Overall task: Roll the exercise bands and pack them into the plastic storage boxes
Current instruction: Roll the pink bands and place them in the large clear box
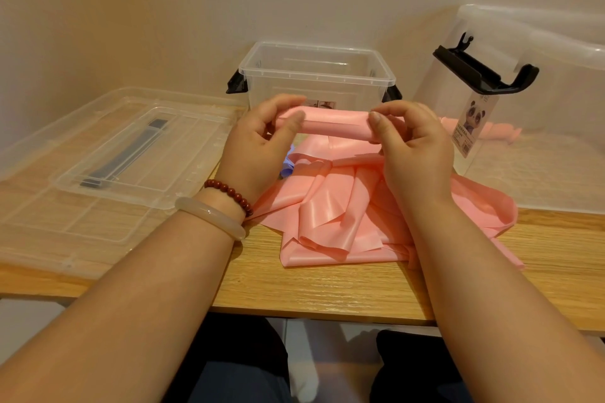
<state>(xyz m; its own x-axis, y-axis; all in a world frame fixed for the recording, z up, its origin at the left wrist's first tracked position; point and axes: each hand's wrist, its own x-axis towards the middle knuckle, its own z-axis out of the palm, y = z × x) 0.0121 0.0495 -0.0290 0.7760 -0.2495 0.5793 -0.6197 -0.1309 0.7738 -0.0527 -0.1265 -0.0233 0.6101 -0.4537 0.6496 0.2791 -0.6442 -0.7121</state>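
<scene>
Pink glossy exercise band is partly rolled into a short tube, held up off the bench in both hands just in front of the open box. Left hand has its thumb and fingers curled round the left end of the roll. Right hand pinches the right end between thumb and fingertips, so both are gripping it. The unrolled part, the loose tail, drops from the roll and lies crumpled in folds on the light wooden bench, about mid-bench and reaching toward the front edge. Just behind the roll, by the back edge, sits a clear plastic storage box with black side latches and the lid off. A small lilac scrap peeks out beside the left hand, can't tell what it is. At the left end of the bench a flat clear lid with a grey handle lies face up. At the right end stands a big clear plastic piece with a black handle and a panda label. Box or lid, no idea, but more pink band shows through it. Left wrist has a red bead bracelet and a pale bangle.
</scene>
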